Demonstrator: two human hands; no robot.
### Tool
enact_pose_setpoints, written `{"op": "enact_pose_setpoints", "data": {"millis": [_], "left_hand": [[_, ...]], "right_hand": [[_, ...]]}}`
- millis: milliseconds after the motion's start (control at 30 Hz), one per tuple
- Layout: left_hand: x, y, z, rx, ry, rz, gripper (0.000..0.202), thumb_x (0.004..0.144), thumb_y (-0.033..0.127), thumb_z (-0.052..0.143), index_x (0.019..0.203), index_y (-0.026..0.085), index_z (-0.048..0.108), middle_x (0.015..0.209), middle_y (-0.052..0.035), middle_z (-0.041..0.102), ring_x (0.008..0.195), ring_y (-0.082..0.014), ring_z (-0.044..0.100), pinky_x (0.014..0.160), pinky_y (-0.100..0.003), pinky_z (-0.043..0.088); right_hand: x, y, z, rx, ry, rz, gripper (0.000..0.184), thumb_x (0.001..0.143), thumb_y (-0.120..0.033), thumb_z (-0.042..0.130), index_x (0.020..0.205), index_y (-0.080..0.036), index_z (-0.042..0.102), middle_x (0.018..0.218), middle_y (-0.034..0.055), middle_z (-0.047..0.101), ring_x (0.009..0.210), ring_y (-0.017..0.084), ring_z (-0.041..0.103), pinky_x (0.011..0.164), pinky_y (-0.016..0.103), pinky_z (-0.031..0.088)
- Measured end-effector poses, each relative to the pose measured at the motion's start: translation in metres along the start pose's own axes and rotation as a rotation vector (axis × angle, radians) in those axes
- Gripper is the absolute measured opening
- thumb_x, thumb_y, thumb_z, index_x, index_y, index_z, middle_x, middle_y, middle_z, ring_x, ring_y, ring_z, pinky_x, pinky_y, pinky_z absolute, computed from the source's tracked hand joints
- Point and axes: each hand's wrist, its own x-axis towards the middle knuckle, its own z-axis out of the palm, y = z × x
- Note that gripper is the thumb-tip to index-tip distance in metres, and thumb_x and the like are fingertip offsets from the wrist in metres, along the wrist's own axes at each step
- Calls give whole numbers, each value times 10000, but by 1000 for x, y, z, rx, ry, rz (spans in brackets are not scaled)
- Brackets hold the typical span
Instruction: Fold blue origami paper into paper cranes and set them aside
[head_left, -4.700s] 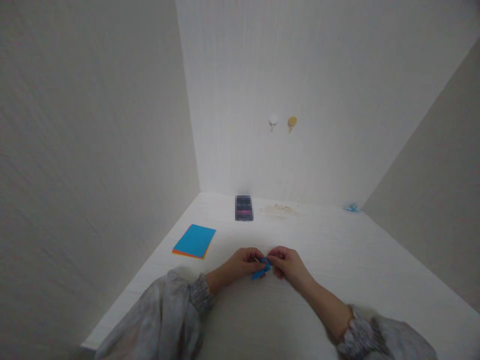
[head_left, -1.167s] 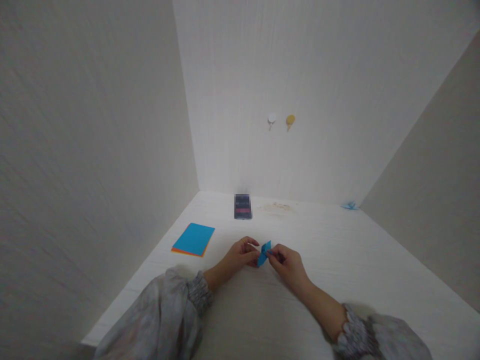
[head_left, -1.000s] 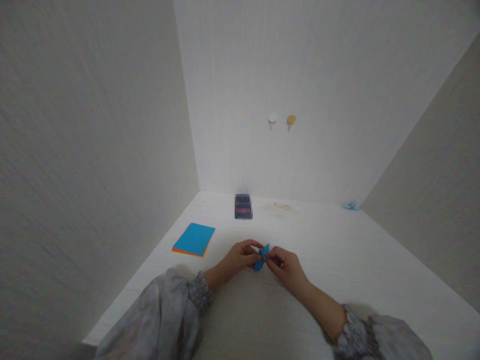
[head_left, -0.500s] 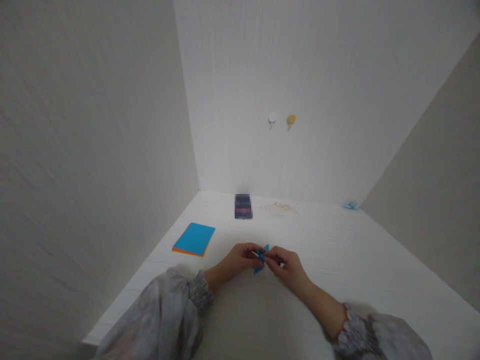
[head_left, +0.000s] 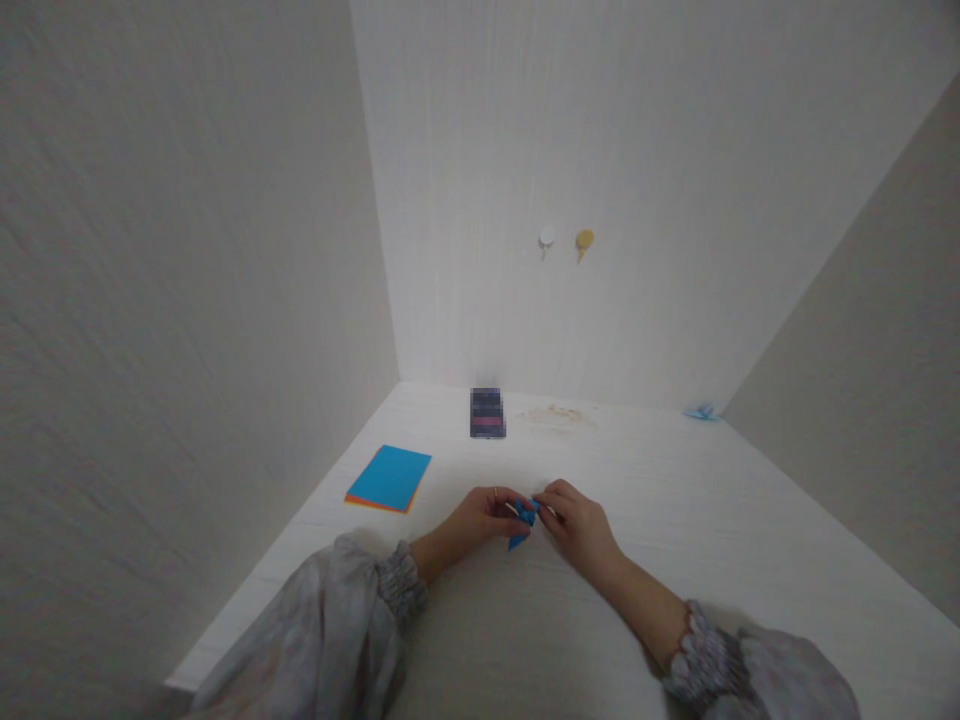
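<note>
A small folded piece of blue origami paper (head_left: 526, 514) is held between both hands, just above the white table (head_left: 592, 640). My left hand (head_left: 486, 514) is closed on its left side, with the index finger over the top and the thumb below. One blue point sticks out under the thumb. My right hand (head_left: 576, 520) pinches the upper right tip of the paper between thumb and fingertips. Parts of the folds are hidden behind the fingers.
A stack of square coloured paper (head_left: 390, 478), blue on top with orange edges below, lies at the left. A dark phone-like device (head_left: 487, 414) with a blurred screen rests near the back wall. Light-blue folded paper (head_left: 702, 412) sits in the back right corner. Two hooks (head_left: 584, 240) hang on the wall.
My right hand has shifted slightly up and to the right, from the middle of the blue paper to its upper right tip. My left hand keeps its hold.
</note>
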Motion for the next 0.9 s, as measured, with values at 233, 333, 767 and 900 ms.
{"op": "enact_pose_setpoints", "data": {"millis": [233, 333, 767, 900], "left_hand": [[-1, 3, 2, 26, -2, -19, 373, 507, 242, 758, 836, 115, 638, 577, 16, 602, 529, -94, 543, 602, -242, 416], [-1, 3, 2, 23, -10, -23, 368, 510, 235, 756, 838, 114, 638, 570, 21, 599, 521, -87, 536, 597, -235, 413], [-1, 3, 1, 48, -6, -28, 376, 513, 253, 754, 840, 111, 635, 628, -20, 632, 564, -115, 563, 604, -253, 418], [-2, 4, 3, 31, -8, -33, 380, 496, 254, 761, 827, 113, 638, 618, -12, 627, 558, -116, 564, 607, -260, 423]], "right_hand": [[2, -3, 0, -7, 1, 41, 166, 804, -175, 429, 827, -180, 593, 816, 48, 579, 647, 127, 551, 570, 219, 422], [2, -7, 0, 5, -3, 74, 131, 795, -170, 430, 800, -172, 560, 801, 41, 555, 638, 124, 535, 561, 217, 408], [1, 1, 2, -24, -23, 127, 236, 747, -186, 467, 973, -198, 532, 895, 36, 555, 615, 116, 521, 528, 218, 387], [1, 0, 1, -4, -48, 63, 203, 778, -188, 447, 928, -208, 583, 884, 38, 577, 678, 126, 552, 579, 217, 411]]}}
